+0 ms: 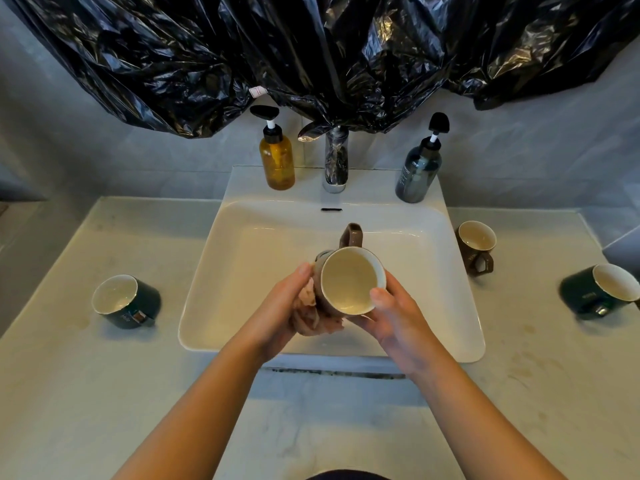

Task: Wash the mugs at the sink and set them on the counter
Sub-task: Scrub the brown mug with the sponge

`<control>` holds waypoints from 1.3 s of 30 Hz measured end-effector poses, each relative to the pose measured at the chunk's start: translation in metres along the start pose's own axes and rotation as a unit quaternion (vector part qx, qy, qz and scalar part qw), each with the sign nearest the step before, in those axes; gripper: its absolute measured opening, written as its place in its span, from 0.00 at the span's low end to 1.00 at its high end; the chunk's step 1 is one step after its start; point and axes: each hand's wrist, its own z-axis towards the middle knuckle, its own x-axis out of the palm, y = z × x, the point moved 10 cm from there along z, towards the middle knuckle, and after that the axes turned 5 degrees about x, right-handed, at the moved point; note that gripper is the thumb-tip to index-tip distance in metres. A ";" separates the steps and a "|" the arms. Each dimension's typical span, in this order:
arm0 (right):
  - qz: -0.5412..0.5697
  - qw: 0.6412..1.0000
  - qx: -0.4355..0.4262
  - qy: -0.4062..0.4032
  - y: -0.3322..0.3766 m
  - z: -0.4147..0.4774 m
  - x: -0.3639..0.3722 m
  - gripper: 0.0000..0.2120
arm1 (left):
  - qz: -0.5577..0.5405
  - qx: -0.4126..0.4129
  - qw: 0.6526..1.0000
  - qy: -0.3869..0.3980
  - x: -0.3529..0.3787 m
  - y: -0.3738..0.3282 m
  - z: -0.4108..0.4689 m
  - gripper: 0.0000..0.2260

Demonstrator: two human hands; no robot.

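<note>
**Item 1. Brown mug** (349,282). Held in the air above the sink (256,271), near its centre. The mouth is tipped towards the wearer and the handle points to 12 o'clock, at the tap (335,157). It is probably kept over the basin so that drips fall inside, and tilted so the outer wall is open to wiping.

**Item 2. Right hand** (393,318). At 4 o'clock of the mug. The thumb is hooked over the near rim and the fingers are curled beneath. This grasp steadies the mug.

**Item 3. Left hand** (285,301). At 8 o'clock of the mug. The fingers are clenched around a crumpled pale cloth (313,315) and press it against the mug's left side, apparently to scrub the outside.

**Item 4. Mugs on the counter** (86,375). All three stand apart from the basin.
- Green mug (126,301), at 9 o'clock of the sink.
- Second brown mug (476,245), at 3 o'clock, just beside the sink's edge.
- Second green mug (601,292), further out at 3 o'clock.

Whether any of these is washed cannot be told.

**Item 5. Fittings.** No stream is visible from the tap. The amber pump bottle (277,161) stands at its 9 o'clock and the grey pump bottle (417,174) at its 3 o'clock, both within reach. Black plastic sheeting (311,46) hangs above.

**Status, as judged.** The wash of one mug is in progress, and it has not yet been set down.
</note>
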 end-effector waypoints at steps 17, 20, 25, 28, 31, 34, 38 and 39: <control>-0.178 0.980 0.073 -0.058 0.057 0.012 -0.005 0.14 | 0.375 0.228 0.892 -0.111 -0.018 -0.051 -0.026 0.35; -0.176 0.973 0.139 -0.046 0.048 0.014 -0.003 0.12 | 0.395 0.266 0.876 -0.083 -0.011 -0.059 -0.031 0.37; -0.080 0.975 0.207 0.005 0.034 0.008 0.007 0.10 | 0.479 0.288 0.828 -0.035 -0.005 -0.057 -0.028 0.43; -0.036 0.982 0.184 0.026 0.031 0.008 0.013 0.10 | 0.441 0.282 0.851 -0.033 -0.010 -0.051 -0.025 0.36; -0.088 0.989 0.112 0.031 0.035 0.006 0.019 0.10 | 0.465 0.295 0.832 -0.065 -0.014 -0.053 -0.024 0.29; -0.156 0.986 0.051 0.036 0.045 0.000 0.028 0.11 | 0.526 0.363 0.767 -0.068 -0.002 -0.070 -0.029 0.25; -0.248 0.967 -0.004 0.063 0.058 -0.008 0.040 0.12 | 0.565 0.370 0.736 -0.054 0.007 -0.081 -0.025 0.23; -0.276 0.959 -0.009 0.068 0.059 -0.010 0.042 0.12 | 0.572 0.362 0.735 -0.048 0.008 -0.080 -0.022 0.23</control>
